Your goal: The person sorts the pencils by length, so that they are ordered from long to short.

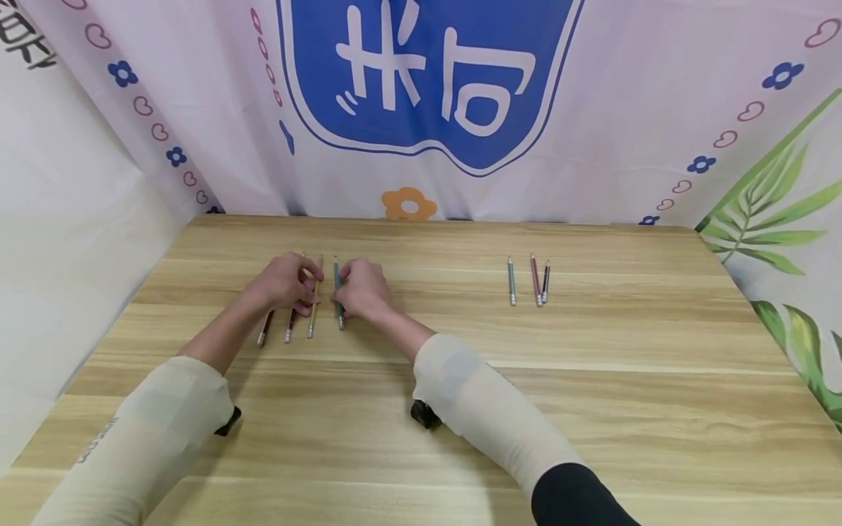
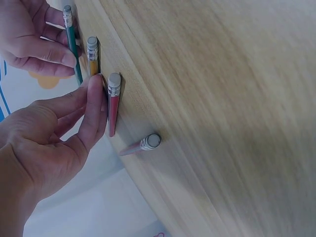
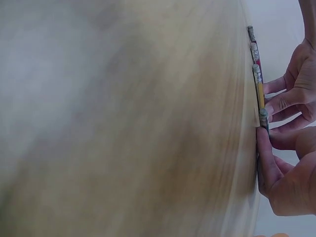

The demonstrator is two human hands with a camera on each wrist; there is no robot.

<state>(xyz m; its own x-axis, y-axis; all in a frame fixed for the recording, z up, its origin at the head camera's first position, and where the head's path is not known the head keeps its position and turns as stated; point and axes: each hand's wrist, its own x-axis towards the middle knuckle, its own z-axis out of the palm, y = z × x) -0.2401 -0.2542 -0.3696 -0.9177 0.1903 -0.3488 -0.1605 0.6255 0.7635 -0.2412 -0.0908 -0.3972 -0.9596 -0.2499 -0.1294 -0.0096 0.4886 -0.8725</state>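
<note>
Cream sleeves (image 1: 138,438) (image 1: 487,409) come closest, the right one giving way to black fabric (image 1: 579,493), and a small black device (image 1: 425,414) shows beneath the right forearm. Beyond them, on the wood-grain table (image 1: 625,424), both hands work at a loose row of four pencils in the left half. The left hand (image 1: 286,283) pinches the yellow pencil (image 1: 312,320) between curled fingertips and thumb, its wrist arching over a red pencil (image 1: 289,326) and a dark reddish pencil (image 1: 265,329) farther left. The right hand (image 1: 364,288) pinches the green pencil (image 1: 340,314), just beside the yellow one; its remaining fingers are partly hidden, so I cannot tell their spread. Well apart to the right lie a teal pencil (image 1: 511,281), a pink-red pencil (image 1: 536,277) and a dark pencil (image 1: 546,281) (these last two nearly meet at their eraser ends). Behind the table hangs a pale cloth (image 1: 224,146) with a blue emblem (image 1: 427,131).
</note>
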